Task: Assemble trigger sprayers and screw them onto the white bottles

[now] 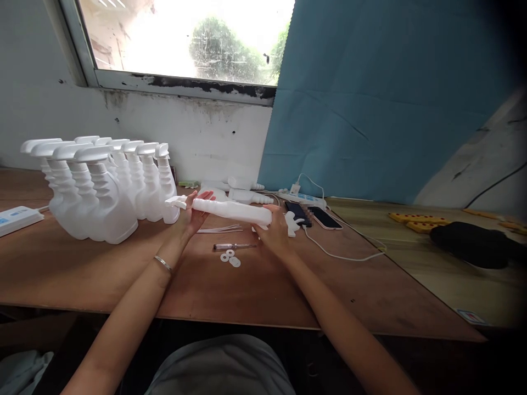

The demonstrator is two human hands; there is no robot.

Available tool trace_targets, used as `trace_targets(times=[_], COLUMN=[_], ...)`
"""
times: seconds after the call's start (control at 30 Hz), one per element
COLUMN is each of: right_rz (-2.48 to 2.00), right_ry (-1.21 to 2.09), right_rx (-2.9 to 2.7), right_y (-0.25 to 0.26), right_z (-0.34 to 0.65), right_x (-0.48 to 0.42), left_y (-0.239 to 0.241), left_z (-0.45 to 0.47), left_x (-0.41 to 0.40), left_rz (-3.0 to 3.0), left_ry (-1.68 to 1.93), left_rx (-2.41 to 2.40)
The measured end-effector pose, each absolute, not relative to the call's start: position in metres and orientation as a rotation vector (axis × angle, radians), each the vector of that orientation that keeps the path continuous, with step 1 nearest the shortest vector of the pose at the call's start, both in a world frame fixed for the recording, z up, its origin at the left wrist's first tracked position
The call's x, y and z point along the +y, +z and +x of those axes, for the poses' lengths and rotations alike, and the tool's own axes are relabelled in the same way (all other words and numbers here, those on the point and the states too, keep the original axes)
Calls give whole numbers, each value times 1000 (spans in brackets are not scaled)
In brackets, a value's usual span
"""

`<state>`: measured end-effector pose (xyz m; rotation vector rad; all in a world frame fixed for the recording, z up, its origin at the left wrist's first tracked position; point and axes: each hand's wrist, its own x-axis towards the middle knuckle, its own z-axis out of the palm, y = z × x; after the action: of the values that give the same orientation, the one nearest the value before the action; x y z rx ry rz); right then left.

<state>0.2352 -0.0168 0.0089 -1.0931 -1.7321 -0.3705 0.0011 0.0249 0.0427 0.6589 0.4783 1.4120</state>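
Note:
Held sideways above the table is a white plastic spray bottle (233,210). My right hand (275,230) grips its base end. At the other end my left hand (197,207) supports the neck, palm up and fingers partly extended behind it. A white trigger head (176,202) sticks out to the left of that hand; its joint with the bottle is hidden. Below the bottle lie a clear-handled screwdriver (233,246), several white washers (230,257) and thin white tubes (220,228). White trigger heads (293,224) lie just right of my right hand.
Several upright white spray bottles (102,197) crowd the left side. Bottles without heads (247,196) lie at the back. Two phones (325,218), a power strip (308,198) and a white cable (346,257) are on the right. Another power strip (18,219) sits far left.

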Motion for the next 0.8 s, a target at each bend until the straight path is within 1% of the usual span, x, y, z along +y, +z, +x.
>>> trace_targets(times=[0.17,0.47,0.63,0.8], right_rz=[-1033,-959,-1043,-1260], right_ry=[-612,-864,-842,-739], right_rx=[-1825,-1608,-1513,-1437], right_y=[7,9,8,8], right_z=[237,242,256,268], right_x=[-18,-14,-8,-1], left_y=[46,42,44,49], left_z=[0,2,-5,-5], left_x=[23,25,26,23], left_rz=[582,540,274,209], left_ry=[1442,1425,1418,1460], left_rx=[558,620,735,708])
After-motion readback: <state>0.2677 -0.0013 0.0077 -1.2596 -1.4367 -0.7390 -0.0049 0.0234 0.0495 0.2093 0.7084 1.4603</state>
